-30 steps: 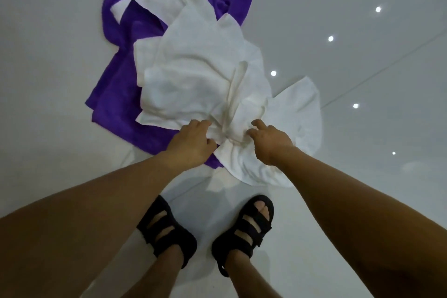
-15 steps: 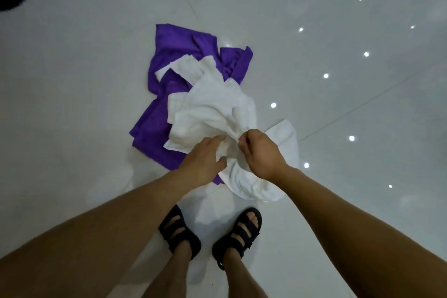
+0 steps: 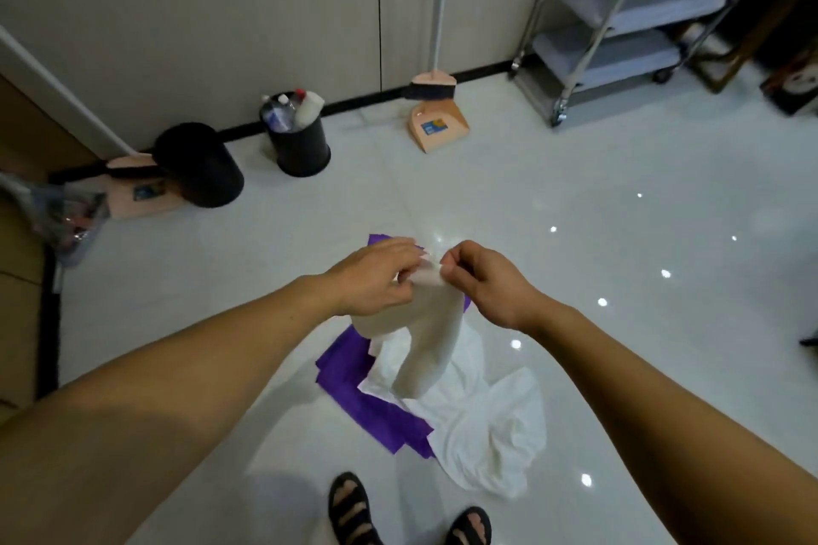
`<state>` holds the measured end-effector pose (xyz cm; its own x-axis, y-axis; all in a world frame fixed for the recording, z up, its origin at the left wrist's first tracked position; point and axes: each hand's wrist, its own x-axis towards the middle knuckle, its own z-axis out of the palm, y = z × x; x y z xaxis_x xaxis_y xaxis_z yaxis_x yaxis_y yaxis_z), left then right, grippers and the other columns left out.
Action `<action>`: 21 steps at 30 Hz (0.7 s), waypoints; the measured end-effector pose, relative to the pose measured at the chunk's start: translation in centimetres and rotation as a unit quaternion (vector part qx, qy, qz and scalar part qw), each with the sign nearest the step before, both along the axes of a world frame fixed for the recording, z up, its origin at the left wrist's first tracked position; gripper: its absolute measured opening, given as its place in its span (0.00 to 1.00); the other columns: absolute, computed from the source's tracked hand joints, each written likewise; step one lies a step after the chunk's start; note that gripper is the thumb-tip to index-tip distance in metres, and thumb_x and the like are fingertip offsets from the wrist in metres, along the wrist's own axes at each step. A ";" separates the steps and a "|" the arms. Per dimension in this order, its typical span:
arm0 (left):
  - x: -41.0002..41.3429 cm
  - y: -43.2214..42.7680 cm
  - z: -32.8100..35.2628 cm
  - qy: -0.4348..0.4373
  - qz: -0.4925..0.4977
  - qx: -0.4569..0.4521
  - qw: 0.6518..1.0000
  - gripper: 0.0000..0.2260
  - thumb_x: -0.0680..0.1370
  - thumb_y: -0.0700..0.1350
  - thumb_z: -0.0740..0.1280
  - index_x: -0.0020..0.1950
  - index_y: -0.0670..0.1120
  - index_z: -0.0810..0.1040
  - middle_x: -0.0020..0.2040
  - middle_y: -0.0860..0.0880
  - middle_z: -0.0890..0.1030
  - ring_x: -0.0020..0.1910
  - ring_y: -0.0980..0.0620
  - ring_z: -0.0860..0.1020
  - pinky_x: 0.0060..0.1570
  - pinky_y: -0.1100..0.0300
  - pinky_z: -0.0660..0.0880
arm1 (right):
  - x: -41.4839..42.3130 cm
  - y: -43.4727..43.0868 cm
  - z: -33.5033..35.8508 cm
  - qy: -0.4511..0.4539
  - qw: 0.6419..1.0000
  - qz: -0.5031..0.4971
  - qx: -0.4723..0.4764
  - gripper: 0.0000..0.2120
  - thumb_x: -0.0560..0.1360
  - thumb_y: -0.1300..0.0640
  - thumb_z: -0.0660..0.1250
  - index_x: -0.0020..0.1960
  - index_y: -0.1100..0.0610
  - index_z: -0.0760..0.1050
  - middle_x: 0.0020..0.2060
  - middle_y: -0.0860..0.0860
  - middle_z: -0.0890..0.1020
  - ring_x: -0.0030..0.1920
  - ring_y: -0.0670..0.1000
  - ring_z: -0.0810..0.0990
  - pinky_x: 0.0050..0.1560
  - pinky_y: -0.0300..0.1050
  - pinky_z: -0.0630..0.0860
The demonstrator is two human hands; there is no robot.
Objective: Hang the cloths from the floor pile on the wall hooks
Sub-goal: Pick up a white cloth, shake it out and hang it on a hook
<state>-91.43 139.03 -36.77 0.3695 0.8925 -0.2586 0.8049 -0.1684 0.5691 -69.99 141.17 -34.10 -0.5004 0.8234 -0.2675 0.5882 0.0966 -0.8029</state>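
- White cloth (image 3: 431, 341) is hanging in the air from both hands, its top edge bunched at the fingertips and its lower end dangling over the floor pile.
- Left hand (image 3: 374, 279) is pinching the cloth's upper edge with curled fingers.
- Right hand (image 3: 484, 281) is pinching the same edge just beside it, fingers curled in.
- Other white cloths (image 3: 487, 434) are lying crumpled partly over a purple cloth (image 3: 376, 412) on the glossy floor (image 3: 619, 367), just ahead of two black sandals (image 3: 349, 509).
- Near the wall (image 3: 221, 13), a black bin (image 3: 301, 146) is holding bottles, with a second bin (image 3: 203, 166) to its left.
- A pink dustpan (image 3: 436, 124) and a broom (image 3: 431, 86) are standing together at the wall, beside a metal cart (image 3: 611, 35).
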 end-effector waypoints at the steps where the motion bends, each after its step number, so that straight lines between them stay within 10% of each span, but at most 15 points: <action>1: -0.6 0.1 2.1 -0.004 0.017 -0.012 1.000 0.06 0.71 0.51 0.62 0.41 0.49 0.71 0.52 0.50 0.78 0.56 0.48 0.75 0.56 0.52 0.73 | -0.5 0.3 1.7 -0.013 1.000 0.004 0.016 0.07 0.80 0.50 0.61 0.46 0.52 0.73 0.36 0.45 0.77 0.35 0.42 0.74 0.39 0.41 0.71; 5: -3.4 -0.8 8.7 -0.033 0.081 -0.022 0.996 0.09 0.70 0.52 0.62 0.37 0.51 0.63 0.37 0.49 0.72 0.36 0.48 0.69 0.34 0.54 0.67 | -2.8 0.9 7.2 -0.074 0.994 0.049 0.063 0.10 0.79 0.46 0.63 0.48 0.53 0.73 0.38 0.45 0.78 0.40 0.48 0.75 0.41 0.42 0.71; 12: -7.3 -3.8 17.2 -0.059 0.108 -0.040 0.992 0.20 0.66 0.52 0.71 0.55 0.56 0.68 0.47 0.55 0.75 0.44 0.55 0.77 0.39 0.60 0.76 | -8.4 0.1 15.2 -0.013 0.980 0.056 0.191 0.09 0.80 0.48 0.60 0.48 0.52 0.72 0.40 0.43 0.76 0.40 0.42 0.74 0.39 0.35 0.69; 21: -12.6 -9.7 24.2 -0.120 0.214 -0.073 0.967 0.22 0.63 0.59 0.79 0.52 0.52 0.81 0.47 0.56 0.84 0.46 0.58 0.82 0.45 0.65 0.79 | -12.1 0.2 21.8 -0.009 0.945 0.107 0.309 0.11 0.80 0.46 0.59 0.42 0.50 0.68 0.35 0.46 0.75 0.37 0.50 0.72 0.40 0.47 0.63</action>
<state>-104.02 129.38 -12.59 0.0404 0.9373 -0.3462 0.6243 0.2468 0.7411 -82.09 141.42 -12.32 -0.6729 0.7061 0.2205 0.5156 0.6614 -0.5447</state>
